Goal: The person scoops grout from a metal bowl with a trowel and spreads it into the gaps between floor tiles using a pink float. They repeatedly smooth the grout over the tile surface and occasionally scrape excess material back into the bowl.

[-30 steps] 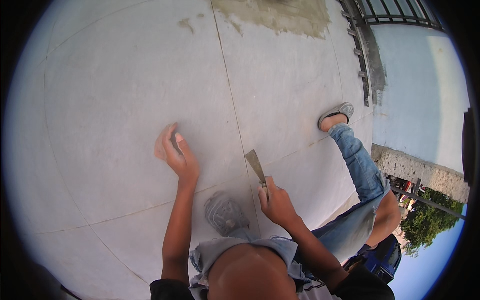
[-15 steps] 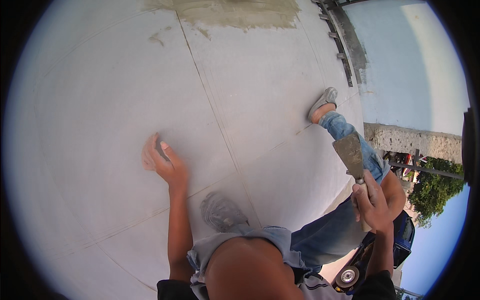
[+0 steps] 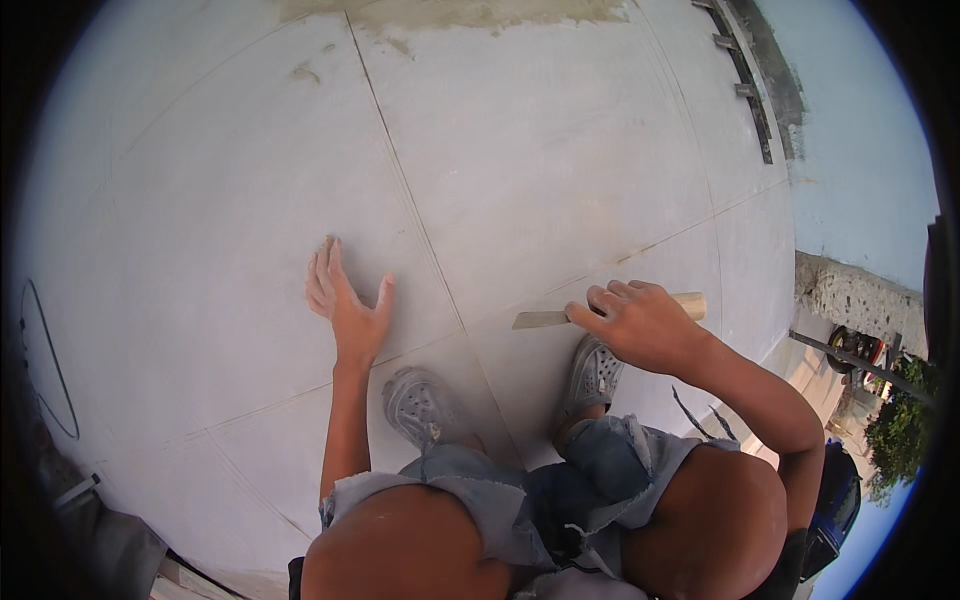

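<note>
My left hand is low over the pale grey floor, palm down. Its fingers stretch forward with the thumb apart, dusted white; whether they touch the surface is unclear. In my right hand is a putty knife, gripped around its handle. Its blade points left, seen almost edge-on, and the pale handle end sticks out on the right. A thin seam runs along the floor between my hands. Wet-looking beige filler is smeared at the far edge.
My grey perforated clogs stand below the hands, knees bent. Slatted dark metal lies at the far right beside a light blue wall. On the left are a thin dark cord and grey sheeting; a dark blue vehicle shows lower right.
My right hand has swung left and inward with the putty knife, turning its blade from upward to leftward. My right foot has drawn in beside the left. My left hand has shifted slightly right, fingers straighter.
</note>
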The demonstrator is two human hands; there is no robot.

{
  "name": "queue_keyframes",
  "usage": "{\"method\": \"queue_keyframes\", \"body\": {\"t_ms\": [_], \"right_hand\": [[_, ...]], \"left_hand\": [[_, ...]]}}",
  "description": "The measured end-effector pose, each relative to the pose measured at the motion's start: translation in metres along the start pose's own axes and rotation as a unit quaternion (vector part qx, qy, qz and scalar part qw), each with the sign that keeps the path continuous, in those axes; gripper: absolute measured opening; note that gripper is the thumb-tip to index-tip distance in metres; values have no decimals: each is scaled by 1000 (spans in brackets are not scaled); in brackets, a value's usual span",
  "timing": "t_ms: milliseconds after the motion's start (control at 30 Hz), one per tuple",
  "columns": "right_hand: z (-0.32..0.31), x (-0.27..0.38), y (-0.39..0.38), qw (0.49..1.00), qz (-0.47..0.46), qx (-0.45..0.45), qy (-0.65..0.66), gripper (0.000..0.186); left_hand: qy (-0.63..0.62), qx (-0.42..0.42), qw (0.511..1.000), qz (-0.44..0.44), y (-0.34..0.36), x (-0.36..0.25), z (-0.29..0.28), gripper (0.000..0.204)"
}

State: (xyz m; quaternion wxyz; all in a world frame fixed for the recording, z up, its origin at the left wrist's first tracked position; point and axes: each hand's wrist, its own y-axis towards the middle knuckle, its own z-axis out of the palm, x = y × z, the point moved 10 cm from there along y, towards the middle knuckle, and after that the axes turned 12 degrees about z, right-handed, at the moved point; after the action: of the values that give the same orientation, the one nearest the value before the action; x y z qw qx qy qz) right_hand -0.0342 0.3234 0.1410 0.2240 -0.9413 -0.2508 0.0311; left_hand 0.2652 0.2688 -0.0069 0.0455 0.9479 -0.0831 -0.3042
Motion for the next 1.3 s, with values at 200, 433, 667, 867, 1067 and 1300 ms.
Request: {"method": "queue_keyframes", "body": {"t_ms": [200,433,667,867,1067,1300], "right_hand": [[75,44,20,991,-83,-79,63,31],[93,51,36,985,-104,-97,94,31],[82,46,40,979,-133,-107,108,19],[85,48,40,980,-138,-103,103,19],[99,57,41,988,-110,-93,47,30],[86,56,33,994,-71,-85,1,31]], "left_hand": [[-35,263,964,10,-77,-94,51,140],[-58,217,971,-77,-75,-76,56,154],[-73,201,973,-83,-71,-79,53,151],[-69,213,971,-86,-72,-76,56,143],[-79,200,974,-76,-68,-76,52,137],[-51,229,966,-107,-80,-70,50,134]]}}
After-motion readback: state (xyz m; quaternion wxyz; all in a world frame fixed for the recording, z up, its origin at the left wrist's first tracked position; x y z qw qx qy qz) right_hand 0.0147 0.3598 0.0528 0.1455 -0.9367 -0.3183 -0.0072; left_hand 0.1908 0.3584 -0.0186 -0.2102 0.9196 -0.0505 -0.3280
